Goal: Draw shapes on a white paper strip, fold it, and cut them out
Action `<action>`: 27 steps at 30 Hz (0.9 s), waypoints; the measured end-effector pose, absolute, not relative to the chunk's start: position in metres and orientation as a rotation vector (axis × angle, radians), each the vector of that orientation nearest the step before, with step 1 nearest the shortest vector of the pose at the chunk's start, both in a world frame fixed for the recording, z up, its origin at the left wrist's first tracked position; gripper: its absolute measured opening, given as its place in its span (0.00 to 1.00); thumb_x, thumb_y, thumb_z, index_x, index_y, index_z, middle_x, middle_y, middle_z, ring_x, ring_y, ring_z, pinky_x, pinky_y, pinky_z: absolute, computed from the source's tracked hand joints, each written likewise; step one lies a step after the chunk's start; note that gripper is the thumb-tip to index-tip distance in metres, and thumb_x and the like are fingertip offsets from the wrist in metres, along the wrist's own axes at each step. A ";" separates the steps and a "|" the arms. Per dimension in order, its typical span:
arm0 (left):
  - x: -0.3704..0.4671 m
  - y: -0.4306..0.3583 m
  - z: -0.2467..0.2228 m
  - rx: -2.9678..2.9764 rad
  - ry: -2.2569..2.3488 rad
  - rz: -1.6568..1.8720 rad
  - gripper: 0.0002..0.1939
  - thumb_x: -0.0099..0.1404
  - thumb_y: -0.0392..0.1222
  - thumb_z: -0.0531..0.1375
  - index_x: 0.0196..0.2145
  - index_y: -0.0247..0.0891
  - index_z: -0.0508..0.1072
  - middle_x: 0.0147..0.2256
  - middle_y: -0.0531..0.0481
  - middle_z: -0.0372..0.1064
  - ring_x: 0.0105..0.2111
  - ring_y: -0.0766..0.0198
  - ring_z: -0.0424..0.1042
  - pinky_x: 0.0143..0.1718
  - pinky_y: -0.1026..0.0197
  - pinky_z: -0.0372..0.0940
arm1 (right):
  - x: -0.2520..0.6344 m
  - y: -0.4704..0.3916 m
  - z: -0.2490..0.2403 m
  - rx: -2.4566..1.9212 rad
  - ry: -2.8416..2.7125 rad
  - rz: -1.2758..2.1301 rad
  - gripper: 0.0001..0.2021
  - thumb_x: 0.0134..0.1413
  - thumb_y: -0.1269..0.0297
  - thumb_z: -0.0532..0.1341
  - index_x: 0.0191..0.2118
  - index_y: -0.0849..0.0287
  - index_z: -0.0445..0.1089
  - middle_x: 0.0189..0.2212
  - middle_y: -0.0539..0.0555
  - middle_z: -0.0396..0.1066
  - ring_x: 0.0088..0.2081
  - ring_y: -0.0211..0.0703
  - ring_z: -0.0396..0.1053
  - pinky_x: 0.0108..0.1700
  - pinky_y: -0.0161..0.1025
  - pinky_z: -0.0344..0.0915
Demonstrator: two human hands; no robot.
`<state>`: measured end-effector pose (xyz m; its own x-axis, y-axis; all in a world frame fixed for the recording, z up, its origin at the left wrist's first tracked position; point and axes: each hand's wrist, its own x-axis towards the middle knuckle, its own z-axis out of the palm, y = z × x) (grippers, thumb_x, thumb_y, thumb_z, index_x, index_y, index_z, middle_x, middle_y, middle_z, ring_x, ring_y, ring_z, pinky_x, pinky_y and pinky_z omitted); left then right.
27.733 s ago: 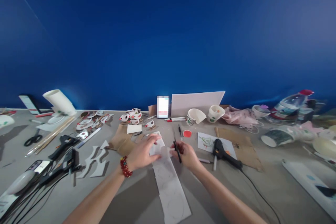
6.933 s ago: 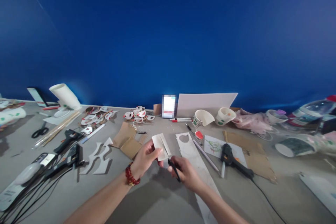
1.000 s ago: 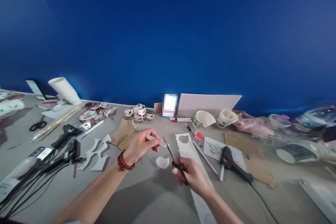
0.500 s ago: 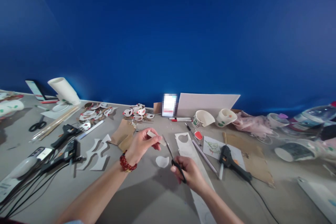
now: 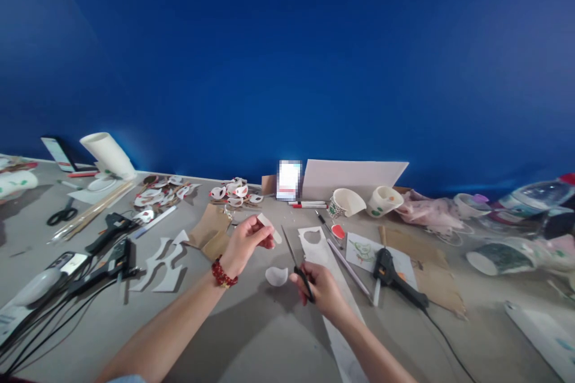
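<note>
Between the thumb and fingers of my left hand (image 5: 248, 242) is a small strip of white paper (image 5: 269, 228), tilted up to the right. My right hand (image 5: 320, 288) grips a pair of black-handled scissors (image 5: 293, 256), their blades pointing up and away. The blades look closed and stand just right of the paper strip, apart from it. On the table below, between both hands, lies a white rounded paper cutout (image 5: 276, 276). A long white sheet with a hole cut in it (image 5: 312, 245) runs partly under my right hand.
Glue guns lie at left (image 5: 117, 260) and right (image 5: 395, 281), with cords trailing forward. Paper birds (image 5: 236, 191), brown card (image 5: 209, 230) and white offcuts (image 5: 166, 266) are left of centre. Paper cups (image 5: 344, 202), a bird drawing (image 5: 363, 250) and a phone (image 5: 288, 179) stand or lie further back.
The scissors have come away from the paper strip, which now tilts higher in my left hand. My left hand has shifted slightly; the cutout still lies on the table.
</note>
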<state>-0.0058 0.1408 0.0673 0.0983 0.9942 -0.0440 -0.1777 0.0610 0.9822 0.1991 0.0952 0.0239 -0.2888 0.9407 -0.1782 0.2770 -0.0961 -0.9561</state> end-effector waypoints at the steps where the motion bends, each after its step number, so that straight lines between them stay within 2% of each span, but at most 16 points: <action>1: -0.006 0.141 0.066 1.126 1.049 1.179 0.13 0.60 0.48 0.65 0.32 0.34 0.70 0.26 0.51 0.72 0.25 0.67 0.72 0.30 0.65 0.69 | 0.199 0.096 0.025 -1.339 -1.536 1.435 0.23 0.47 0.45 0.65 0.20 0.57 0.57 0.11 0.47 0.64 0.17 0.34 0.56 0.23 0.33 0.51; 5: -0.004 0.139 0.063 1.295 1.013 1.098 0.12 0.60 0.45 0.64 0.38 0.36 0.71 0.27 0.54 0.70 0.24 0.68 0.71 0.30 0.65 0.68 | 0.198 0.097 0.032 -1.238 -1.304 1.459 0.18 0.47 0.50 0.67 0.29 0.59 0.65 0.22 0.49 0.70 0.20 0.34 0.58 0.23 0.32 0.53; 8: 0.003 0.132 0.060 1.348 0.931 0.971 0.14 0.60 0.46 0.65 0.40 0.37 0.70 0.27 0.54 0.70 0.24 0.68 0.71 0.29 0.66 0.67 | 0.196 0.097 0.034 -1.141 -1.168 1.461 0.15 0.44 0.56 0.70 0.34 0.59 0.68 0.28 0.49 0.69 0.24 0.33 0.60 0.26 0.31 0.57; 12: 0.015 0.124 0.054 1.315 0.851 0.816 0.18 0.58 0.49 0.67 0.40 0.36 0.69 0.25 0.54 0.69 0.21 0.69 0.68 0.25 0.67 0.65 | 0.195 0.096 0.028 -1.058 -1.098 1.501 0.14 0.43 0.62 0.70 0.35 0.58 0.68 0.26 0.46 0.65 0.24 0.32 0.59 0.27 0.30 0.57; 16: 0.021 0.118 0.049 1.244 0.839 0.861 0.21 0.57 0.53 0.67 0.38 0.36 0.68 0.25 0.54 0.68 0.22 0.68 0.69 0.26 0.66 0.65 | 0.197 0.096 0.025 -1.061 -1.103 1.453 0.14 0.41 0.64 0.70 0.34 0.58 0.67 0.26 0.45 0.64 0.25 0.33 0.59 0.27 0.31 0.57; 22: 0.029 0.107 0.046 1.253 0.841 0.757 0.21 0.57 0.58 0.65 0.27 0.35 0.68 0.23 0.51 0.69 0.25 0.66 0.70 0.30 0.64 0.66 | 0.199 0.099 0.023 -1.072 -1.003 1.269 0.12 0.45 0.63 0.67 0.35 0.57 0.65 0.26 0.45 0.64 0.24 0.34 0.59 0.28 0.32 0.58; 27: 0.038 0.103 0.045 1.237 0.863 0.851 0.21 0.57 0.58 0.65 0.26 0.36 0.69 0.22 0.52 0.68 0.24 0.66 0.68 0.30 0.63 0.66 | 0.197 0.098 0.024 -1.079 -0.971 1.255 0.13 0.46 0.61 0.68 0.35 0.57 0.64 0.26 0.45 0.65 0.23 0.34 0.61 0.29 0.33 0.59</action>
